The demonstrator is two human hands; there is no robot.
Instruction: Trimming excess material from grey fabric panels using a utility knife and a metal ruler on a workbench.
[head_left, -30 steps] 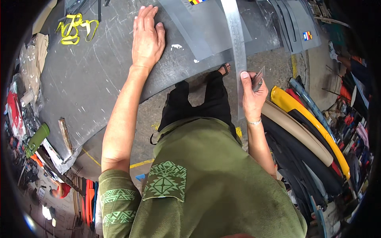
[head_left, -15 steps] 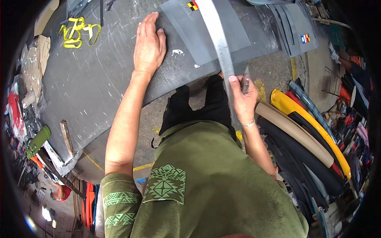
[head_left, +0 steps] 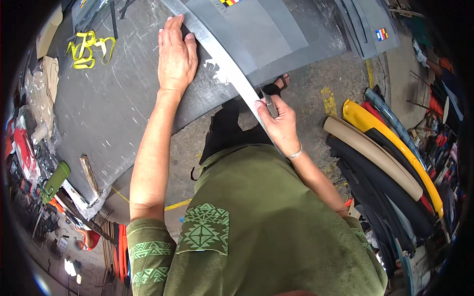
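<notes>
My left hand [head_left: 177,61] lies flat on the dark work table [head_left: 118,93], its fingers stretched out and its fingertips close to the edge of a long metal ruler [head_left: 222,61]. The ruler slants from the far left of the hand down past the near table edge. My right hand [head_left: 280,121] grips its near end, thumb on top. A small pointed metal blade [head_left: 267,98] also sticks out of that hand; its handle is hidden in the fingers. Right of the ruler, overlapping grey sheets [head_left: 266,34] lie flat, with a small coloured checkered patch [head_left: 229,2] on one.
A tangled yellow strap [head_left: 89,49] lies on the table's left part. More grey sheets [head_left: 363,29] lie at the far right. Long rolls of material, one yellow [head_left: 395,153] and one tan [head_left: 370,155], lean at the right. A wooden stick [head_left: 89,175] stands by the near left edge.
The ruler has swung and shifted left, from over the grey sheets to beside my left hand. My right hand has moved left and slightly nearer with it. My left hand stays flat.
</notes>
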